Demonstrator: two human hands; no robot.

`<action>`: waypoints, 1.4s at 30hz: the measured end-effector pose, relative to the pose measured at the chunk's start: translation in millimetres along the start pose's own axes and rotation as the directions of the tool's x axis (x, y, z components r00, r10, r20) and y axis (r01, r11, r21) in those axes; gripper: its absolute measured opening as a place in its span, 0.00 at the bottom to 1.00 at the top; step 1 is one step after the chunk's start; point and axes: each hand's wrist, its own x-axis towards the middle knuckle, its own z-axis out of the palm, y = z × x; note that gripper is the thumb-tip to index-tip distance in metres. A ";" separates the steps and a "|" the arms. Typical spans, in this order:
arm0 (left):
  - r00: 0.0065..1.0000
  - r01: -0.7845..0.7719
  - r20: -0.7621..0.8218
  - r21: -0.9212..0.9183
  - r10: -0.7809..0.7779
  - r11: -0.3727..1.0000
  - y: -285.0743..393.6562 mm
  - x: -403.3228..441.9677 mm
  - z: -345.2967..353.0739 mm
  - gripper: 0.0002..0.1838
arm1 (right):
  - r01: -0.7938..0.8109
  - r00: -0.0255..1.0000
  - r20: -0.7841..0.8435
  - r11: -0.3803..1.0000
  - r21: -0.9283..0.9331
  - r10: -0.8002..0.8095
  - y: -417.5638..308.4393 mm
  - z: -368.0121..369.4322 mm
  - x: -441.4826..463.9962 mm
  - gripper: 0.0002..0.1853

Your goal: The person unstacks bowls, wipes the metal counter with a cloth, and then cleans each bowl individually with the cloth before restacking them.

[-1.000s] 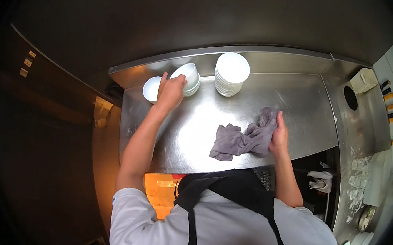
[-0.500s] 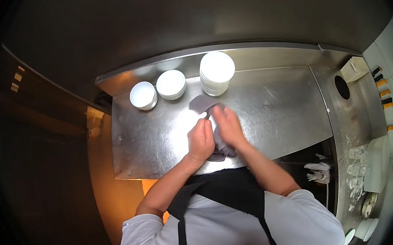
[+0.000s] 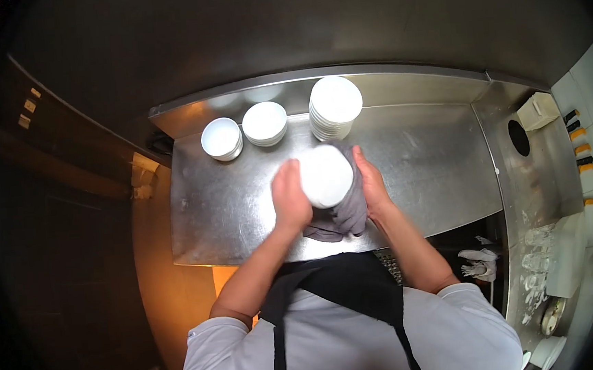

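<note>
White bowl (image 3: 326, 176) is above the front half of the metal tabletop (image 3: 426, 176), between the 2 hands. Left hand (image 3: 290, 196): grip closed on its left edge, fingers blurred. Right hand (image 3: 372, 185): grip curved, holding the gray cloth (image 3: 353, 210) against its right side. 3 bowl stacks behind: left stack (image 3: 222, 139), middle stack (image 3: 265, 124), tall right stack (image 3: 335, 103).

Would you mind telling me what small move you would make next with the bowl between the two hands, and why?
I would probably turn the white bowl a little against the gray cloth, since the left hand has hold of one side of the bowl and the right hand has the cloth at the opposite side.
</note>
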 end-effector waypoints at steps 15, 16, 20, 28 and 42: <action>0.674 0.728 0.641 -0.495 -0.367 0.475 -4.2 36.3 -22.0 0.26 | 0.902 0.362 0.916 -0.183 -0.391 -0.172 18.0 -5.5 -9.2 0.20; 0.647 0.759 0.652 -0.506 -0.394 0.409 -7.2 35.5 -25.9 0.27 | 0.914 0.356 0.919 -0.141 -0.380 -0.172 15.0 -11.0 -6.9 0.20; 0.581 0.811 0.689 -0.533 -0.434 0.241 -16.8 38.3 -43.0 0.31 | 0.762 0.645 0.625 0.317 -0.564 -0.439 -6.3 -3.1 -19.1 0.20; 0.463 0.885 0.786 -0.436 -0.409 0.163 -30.4 36.1 -39.6 0.29 | 0.842 0.500 0.826 -0.074 -0.534 -0.260 -13.9 25.1 -17.0 0.36; 0.788 0.567 0.477 -0.316 -0.389 0.761 -32.7 21.9 -29.8 0.22 | 0.369 0.856 0.515 0.649 -0.665 0.041 33.5 14.9 -40.2 0.27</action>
